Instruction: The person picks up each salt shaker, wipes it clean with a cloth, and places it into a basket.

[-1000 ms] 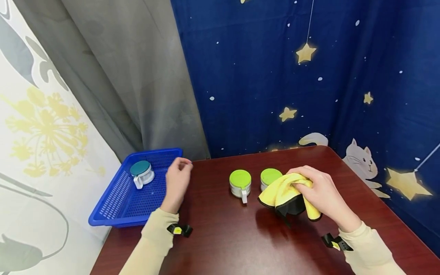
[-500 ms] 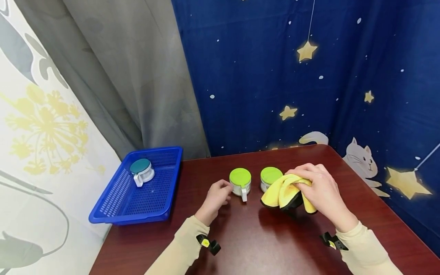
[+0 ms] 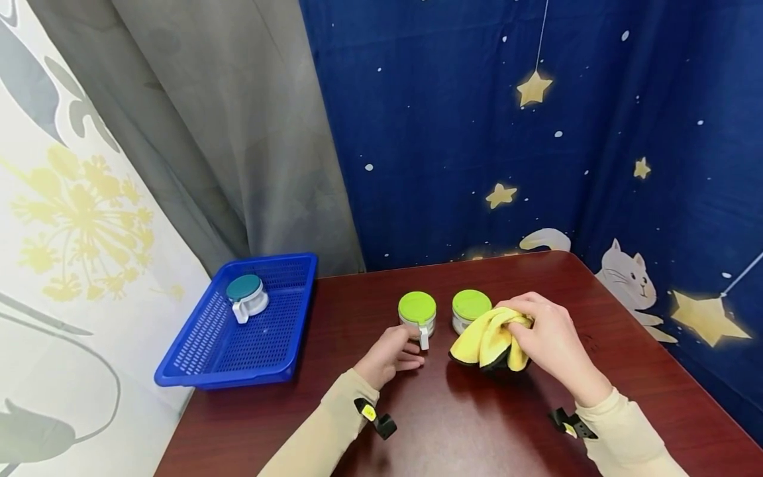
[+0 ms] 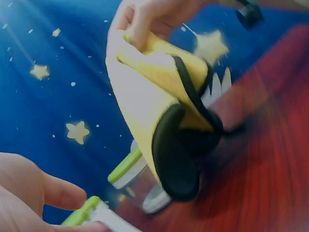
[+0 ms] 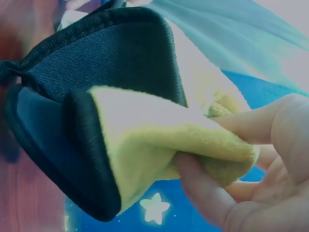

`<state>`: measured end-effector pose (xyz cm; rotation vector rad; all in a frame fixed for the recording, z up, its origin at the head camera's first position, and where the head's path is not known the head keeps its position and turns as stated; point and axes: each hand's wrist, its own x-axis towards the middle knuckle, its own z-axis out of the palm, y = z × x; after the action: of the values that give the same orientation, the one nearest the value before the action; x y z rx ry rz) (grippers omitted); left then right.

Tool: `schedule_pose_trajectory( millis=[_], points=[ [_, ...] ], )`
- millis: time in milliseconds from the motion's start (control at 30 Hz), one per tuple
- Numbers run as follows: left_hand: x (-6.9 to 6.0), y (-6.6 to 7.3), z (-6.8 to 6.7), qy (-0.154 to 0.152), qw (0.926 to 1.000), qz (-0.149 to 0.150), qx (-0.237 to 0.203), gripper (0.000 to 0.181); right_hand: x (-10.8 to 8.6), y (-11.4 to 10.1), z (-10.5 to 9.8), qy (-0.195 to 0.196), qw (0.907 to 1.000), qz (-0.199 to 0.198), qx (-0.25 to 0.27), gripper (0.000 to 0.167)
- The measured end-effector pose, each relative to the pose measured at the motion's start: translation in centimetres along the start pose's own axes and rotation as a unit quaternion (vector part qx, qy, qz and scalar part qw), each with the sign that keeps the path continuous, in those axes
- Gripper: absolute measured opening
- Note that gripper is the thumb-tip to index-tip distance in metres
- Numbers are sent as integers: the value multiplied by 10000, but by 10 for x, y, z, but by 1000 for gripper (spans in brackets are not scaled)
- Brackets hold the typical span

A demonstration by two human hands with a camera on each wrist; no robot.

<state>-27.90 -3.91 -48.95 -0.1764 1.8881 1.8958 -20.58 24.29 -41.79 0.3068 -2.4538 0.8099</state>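
Observation:
Two small clear jars with lime-green lids stand upright on the dark red table. My left hand (image 3: 390, 354) is at the near side of the left jar (image 3: 416, 307), beside its white handle, fingers loosely spread. In the left wrist view a fingertip seems to touch that handle (image 4: 116, 220); the grip itself is partly out of frame. My right hand (image 3: 551, 341) pinches a folded yellow cloth (image 3: 490, 336) with black edging and a dark underside. The cloth hangs above the table, in front of the right jar (image 3: 471, 306), and covers part of it.
On the left of the table sits a blue perforated plastic basket (image 3: 262, 381). Inside it stands a similar jar with a teal lid (image 3: 243, 287) and a white handle. Grey and blue star-patterned curtains (image 3: 441, 132) hang behind the table.
My left hand has moved right from beside the basket to the left green-lidded jar's handle. My right hand keeps the yellow cloth and has shifted slightly.

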Motion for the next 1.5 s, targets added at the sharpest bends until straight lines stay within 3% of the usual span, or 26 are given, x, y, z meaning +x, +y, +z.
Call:
schedule_pose_trajectory(
  millis=[133, 300, 467, 600, 767, 1000, 1233, 1500],
  points=[
    [4, -2, 0, -255, 9961, -424, -727, 52, 0, -1, 5, -212, 9996, 139, 129, 30],
    [10, -2, -1, -453, 9893, -655, -1220, 65, -1, -2, 12, -553, 9977, 298, 265, 24],
    [14, -4, -3, -126, 9825, -782, -1688, 69, -3, -3, 21, -789, 9956, 364, 339, 24],
    [16, -5, -7, 202, 9781, -637, -1969, 61, -5, -3, 26, -755, 9959, 312, 378, 26],
    [14, -6, -9, 212, 9821, -374, -1833, 52, -9, -4, 31, -808, 9954, 212, 462, 25],
    [-8, 0, -1, 9, 9904, 51, -1378, 50, -12, -10, 41, -711, 9953, 236, 606, 26],
    [-34, 12, 10, -71, 9955, 415, -845, 41, -9, -23, 59, 172, 9940, -30, 1078, 31],
    [-55, 16, 15, -208, 9954, 467, -816, 41, -9, -42, 76, 1024, 9756, -196, 1933, 36]
  ],
)
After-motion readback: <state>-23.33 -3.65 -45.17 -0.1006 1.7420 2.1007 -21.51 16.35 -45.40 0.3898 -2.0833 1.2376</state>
